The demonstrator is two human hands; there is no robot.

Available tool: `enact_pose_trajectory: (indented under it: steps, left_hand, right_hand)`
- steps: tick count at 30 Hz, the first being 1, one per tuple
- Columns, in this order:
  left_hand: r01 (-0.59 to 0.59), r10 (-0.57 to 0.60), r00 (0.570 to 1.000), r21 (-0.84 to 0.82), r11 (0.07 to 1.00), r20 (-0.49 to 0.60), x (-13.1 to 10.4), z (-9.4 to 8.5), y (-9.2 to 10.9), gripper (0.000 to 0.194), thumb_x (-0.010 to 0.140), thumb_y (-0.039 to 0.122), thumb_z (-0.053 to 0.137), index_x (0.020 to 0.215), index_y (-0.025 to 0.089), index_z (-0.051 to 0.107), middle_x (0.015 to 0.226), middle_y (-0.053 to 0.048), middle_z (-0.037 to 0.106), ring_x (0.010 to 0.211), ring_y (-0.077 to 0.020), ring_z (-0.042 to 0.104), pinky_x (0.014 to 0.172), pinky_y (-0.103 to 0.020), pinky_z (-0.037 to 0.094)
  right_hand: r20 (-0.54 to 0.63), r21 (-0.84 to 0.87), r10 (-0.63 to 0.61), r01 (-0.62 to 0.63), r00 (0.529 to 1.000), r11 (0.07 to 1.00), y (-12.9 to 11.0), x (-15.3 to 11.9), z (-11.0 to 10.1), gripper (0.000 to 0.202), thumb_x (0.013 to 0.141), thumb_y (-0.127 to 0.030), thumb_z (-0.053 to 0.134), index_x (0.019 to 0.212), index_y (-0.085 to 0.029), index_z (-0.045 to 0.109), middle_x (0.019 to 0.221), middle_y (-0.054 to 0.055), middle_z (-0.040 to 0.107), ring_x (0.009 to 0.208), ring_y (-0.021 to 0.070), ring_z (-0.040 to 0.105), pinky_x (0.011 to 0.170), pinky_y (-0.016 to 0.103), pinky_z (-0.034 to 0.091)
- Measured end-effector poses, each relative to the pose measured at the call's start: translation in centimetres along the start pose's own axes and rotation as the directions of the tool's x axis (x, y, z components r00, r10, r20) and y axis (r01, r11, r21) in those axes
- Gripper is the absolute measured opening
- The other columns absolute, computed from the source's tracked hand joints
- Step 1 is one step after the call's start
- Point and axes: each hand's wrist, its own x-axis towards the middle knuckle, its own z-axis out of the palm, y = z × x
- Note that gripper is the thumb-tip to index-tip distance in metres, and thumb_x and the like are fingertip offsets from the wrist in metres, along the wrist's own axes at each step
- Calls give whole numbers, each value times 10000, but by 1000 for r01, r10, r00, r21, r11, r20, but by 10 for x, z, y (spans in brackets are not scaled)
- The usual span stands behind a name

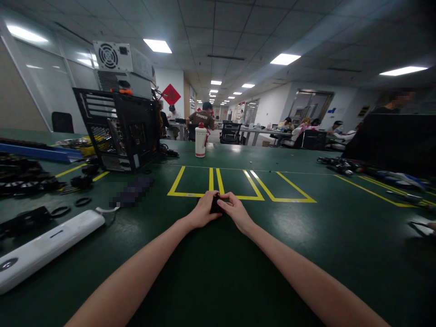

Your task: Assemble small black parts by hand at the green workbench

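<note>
Close together at the middle of the green table (218, 272), both of my hands are on a small black object (215, 205). My left hand (203, 211) is wrapped round its left side, thumb toward me. On the other side, the fingers of my right hand (235, 210) pinch at its upper right edge. Much of the object is covered by my fingers, so its kind cannot be made out. Just beyond my hands, yellow tape outlines (235, 198) mark the tabletop.
An open black computer case (132, 131) stands at the left, a power supply (119, 56) on top. Nearer lie a white elongated device (51, 247) and black parts (23, 222). A white bottle (200, 141) stands ahead. Cables (337, 165) lie right; a person (391, 102) is beyond.
</note>
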Motion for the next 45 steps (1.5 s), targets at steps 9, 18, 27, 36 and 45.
enact_pose_trajectory:
  steps: [9, 18, 27, 36, 45]
  left_hand:
    - [16, -16, 1000, 4, 1000, -1, 1, 0, 2, 600, 658, 212, 596, 1159, 204, 265, 1134, -83, 385, 1057, -245, 406, 911, -435, 328]
    - [4, -4, 1000, 43, 999, -5, 0, -2, 1, 594, 673, 226, 592, 1167, 189, 264, 1138, -90, 372, 1051, -242, 405, 910, -414, 335]
    - [-7, 7, 1000, 51, 999, -9, -1, -1, -1, 597, 676, 222, 591, 1171, 205, 256, 1136, -79, 370, 1041, -232, 411, 906, -412, 341]
    - [3, -3, 1000, 58, 998, 1, -2, -2, 1, 593, 674, 232, 594, 1161, 184, 260, 1137, -87, 370, 1061, -239, 396, 926, -412, 323]
    - [7, -7, 1000, 24, 1000, -8, -3, -2, 0, 597, 673, 223, 595, 1169, 194, 263, 1144, -82, 366, 1057, -236, 400, 919, -409, 331]
  right_hand:
    - [15, -62, -17, 18, 1000, 998, 5, 3, 0, 252, 713, -351, 509, 918, -206, 501, 964, 23, 537, 933, 173, 497, 828, 344, 386]
    - [16, -118, -157, 158, 987, 980, 3, -2, 5, 138, 708, -274, 518, 834, -224, 488, 1035, 0, 477, 1004, 160, 472, 876, 326, 359]
    - [26, -87, -104, 106, 994, 990, 1, -1, 5, 223, 719, -271, 509, 937, -234, 480, 1032, 9, 490, 1019, 160, 453, 901, 335, 341]
    - [-20, -71, -119, 117, 993, 991, 7, 1, 4, 200, 701, -284, 533, 886, -212, 507, 940, 6, 530, 922, 154, 503, 824, 318, 409]
    - [58, -16, -48, 49, 997, 999, 3, -1, 2, 227, 701, -264, 543, 922, -224, 509, 998, 7, 535, 938, 152, 515, 855, 325, 394]
